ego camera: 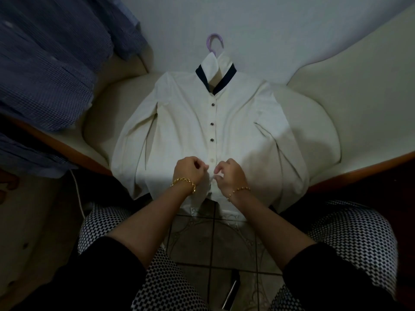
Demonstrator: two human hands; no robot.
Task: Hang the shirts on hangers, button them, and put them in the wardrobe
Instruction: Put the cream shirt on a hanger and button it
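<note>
Pinching the white shirt at its lower front, flat on the cream cushion on its lilac hanger, with left hand and right hand; keep both edges aligned and taut, fasten squarely

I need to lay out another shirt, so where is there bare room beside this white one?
Widest bare cushion lies right of the white shirt, up to the wooden edge. A narrower strip lies between shirt and blue fabric. Crowded middle: left hand and right hand pinch the shirt.
</note>
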